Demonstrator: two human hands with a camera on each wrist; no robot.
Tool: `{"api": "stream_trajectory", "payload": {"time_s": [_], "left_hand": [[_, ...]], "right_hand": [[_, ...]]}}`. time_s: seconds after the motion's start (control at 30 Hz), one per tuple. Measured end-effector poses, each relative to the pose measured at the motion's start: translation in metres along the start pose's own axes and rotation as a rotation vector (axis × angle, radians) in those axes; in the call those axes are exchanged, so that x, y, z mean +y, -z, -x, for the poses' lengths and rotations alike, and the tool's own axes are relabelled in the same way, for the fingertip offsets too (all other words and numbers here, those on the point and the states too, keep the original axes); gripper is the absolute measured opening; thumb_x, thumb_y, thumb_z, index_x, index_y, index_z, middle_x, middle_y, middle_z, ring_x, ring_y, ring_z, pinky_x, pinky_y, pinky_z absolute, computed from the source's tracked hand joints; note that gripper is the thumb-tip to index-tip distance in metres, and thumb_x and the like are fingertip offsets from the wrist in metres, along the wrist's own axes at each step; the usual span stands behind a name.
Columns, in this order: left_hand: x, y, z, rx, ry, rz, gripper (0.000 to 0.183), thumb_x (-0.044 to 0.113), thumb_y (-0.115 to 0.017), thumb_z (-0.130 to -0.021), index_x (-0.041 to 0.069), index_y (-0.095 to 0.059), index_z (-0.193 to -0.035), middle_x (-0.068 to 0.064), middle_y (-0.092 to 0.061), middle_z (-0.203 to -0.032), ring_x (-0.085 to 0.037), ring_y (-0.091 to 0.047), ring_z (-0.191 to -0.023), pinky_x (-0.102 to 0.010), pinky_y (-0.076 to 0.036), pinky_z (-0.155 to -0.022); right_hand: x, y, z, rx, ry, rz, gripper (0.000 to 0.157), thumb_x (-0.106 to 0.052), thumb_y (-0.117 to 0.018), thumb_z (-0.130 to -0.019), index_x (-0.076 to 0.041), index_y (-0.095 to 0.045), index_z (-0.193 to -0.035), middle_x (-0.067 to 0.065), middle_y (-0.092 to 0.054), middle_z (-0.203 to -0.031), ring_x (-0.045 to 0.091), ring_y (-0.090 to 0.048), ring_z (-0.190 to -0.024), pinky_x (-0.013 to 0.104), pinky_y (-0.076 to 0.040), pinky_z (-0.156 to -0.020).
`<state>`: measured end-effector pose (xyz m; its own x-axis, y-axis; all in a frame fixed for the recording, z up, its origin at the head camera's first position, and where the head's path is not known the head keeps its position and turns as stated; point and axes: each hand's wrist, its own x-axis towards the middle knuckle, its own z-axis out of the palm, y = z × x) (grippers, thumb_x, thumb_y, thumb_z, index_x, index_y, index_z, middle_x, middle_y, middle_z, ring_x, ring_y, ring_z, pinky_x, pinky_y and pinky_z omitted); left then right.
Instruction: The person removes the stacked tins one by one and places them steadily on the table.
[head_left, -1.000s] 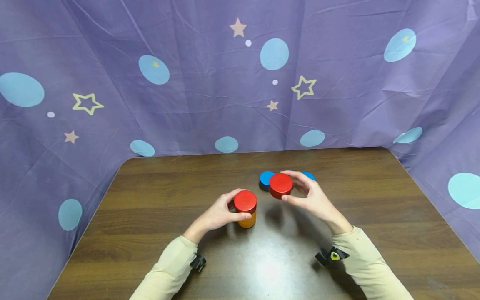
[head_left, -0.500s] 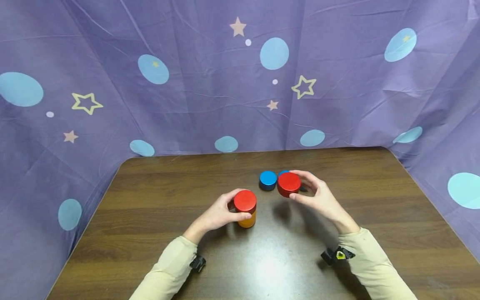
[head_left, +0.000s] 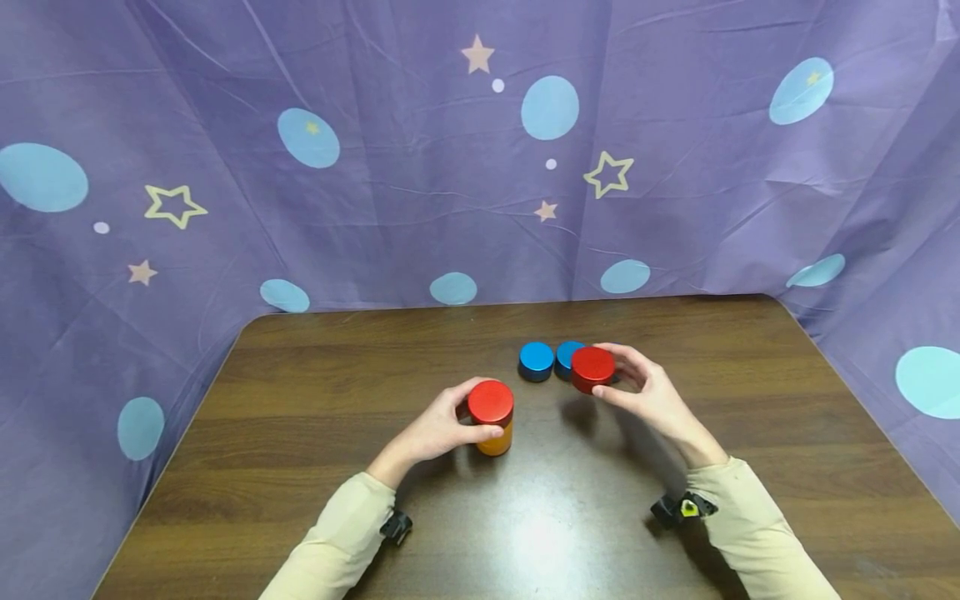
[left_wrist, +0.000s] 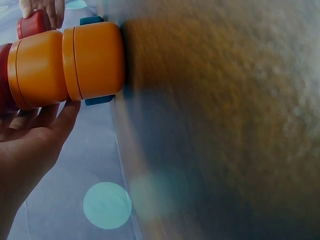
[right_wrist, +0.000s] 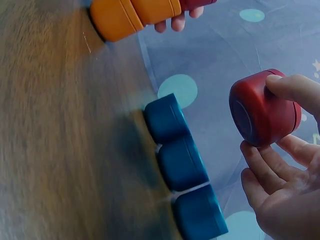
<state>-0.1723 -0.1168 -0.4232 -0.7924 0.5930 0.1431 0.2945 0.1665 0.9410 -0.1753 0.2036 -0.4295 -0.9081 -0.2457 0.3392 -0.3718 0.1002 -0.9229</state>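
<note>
My left hand (head_left: 438,427) grips an upright stack on the table, thumb on the near side. Two small round orange tins (left_wrist: 95,60) form its lower part, with a red tin (head_left: 491,402) on top. My right hand (head_left: 652,404) holds another red tin (head_left: 592,365) above the table, pinched between thumb and fingers, as the right wrist view shows. Behind and below it, three blue tins (right_wrist: 182,162) stand side by side in a row. In the head view, the held red tin and the right hand mostly hide the rightmost blue one.
The brown wooden table (head_left: 315,375) has rounded far corners. Right behind its far edge hangs a purple cloth (head_left: 405,167) printed with stars and spots. A black wrist camera (head_left: 396,527) sits at the left sleeve, another (head_left: 684,508) at the right.
My right hand has moved to the right with the red tin, passing in front of the blue tins and uncovering the left and middle ones. The left hand and the stack stay still.
</note>
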Motion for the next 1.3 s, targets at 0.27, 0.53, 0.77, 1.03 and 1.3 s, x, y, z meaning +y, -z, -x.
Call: {"api": "stream_trajectory", "payload": {"time_s": [0.27,0.53,0.77,1.03,1.3], "left_hand": [[0.0,0.0,0.0,0.001,0.006,0.01,0.054,0.003,-0.075,-0.082,-0.005,-0.052,-0.13,-0.014,-0.061,-0.117,-0.023,-0.058,-0.104,-0.031,-0.048,-0.091],[0.001,-0.001,0.0,0.001,0.019,0.01,0.054,0.003,-0.074,-0.083,-0.005,-0.051,-0.13,-0.014,-0.061,-0.117,-0.023,-0.058,-0.104,-0.034,-0.048,-0.092],[0.0,0.0,0.0,-0.004,0.015,0.005,0.054,0.003,-0.074,-0.083,-0.006,-0.05,-0.131,-0.015,-0.06,-0.117,-0.024,-0.059,-0.103,-0.034,-0.049,-0.09],[0.002,0.0,-0.001,-0.001,0.027,0.001,0.056,0.003,-0.076,-0.082,-0.004,-0.051,-0.131,-0.014,-0.061,-0.117,-0.023,-0.059,-0.103,-0.031,-0.05,-0.089],[0.0,0.0,0.0,-0.006,0.0,0.018,0.053,0.003,-0.075,-0.082,-0.005,-0.051,-0.13,-0.014,-0.061,-0.115,-0.023,-0.06,-0.101,-0.032,-0.05,-0.089]], "right_hand": [[0.009,0.011,0.002,0.034,-0.035,0.0,0.057,0.01,-0.071,-0.081,0.008,-0.048,-0.133,0.004,-0.062,-0.118,0.009,-0.06,-0.105,0.022,-0.045,-0.093],[0.011,0.022,0.004,0.068,-0.052,0.0,0.056,0.011,-0.07,-0.081,0.01,-0.047,-0.132,-0.008,-0.062,-0.115,0.007,-0.06,-0.103,0.02,-0.044,-0.092],[0.012,0.031,0.007,0.091,-0.068,0.015,0.056,0.009,-0.07,-0.082,0.009,-0.047,-0.133,-0.01,-0.062,-0.115,0.005,-0.06,-0.103,0.018,-0.044,-0.092],[0.011,0.04,0.008,0.115,-0.062,0.021,0.055,0.01,-0.069,-0.083,0.01,-0.045,-0.133,-0.01,-0.062,-0.115,0.004,-0.06,-0.104,0.017,-0.044,-0.091],[0.011,0.048,0.01,0.134,-0.094,0.022,0.056,0.007,-0.069,-0.084,0.009,-0.045,-0.134,-0.009,-0.063,-0.114,0.004,-0.059,-0.105,0.015,-0.043,-0.091]]}}
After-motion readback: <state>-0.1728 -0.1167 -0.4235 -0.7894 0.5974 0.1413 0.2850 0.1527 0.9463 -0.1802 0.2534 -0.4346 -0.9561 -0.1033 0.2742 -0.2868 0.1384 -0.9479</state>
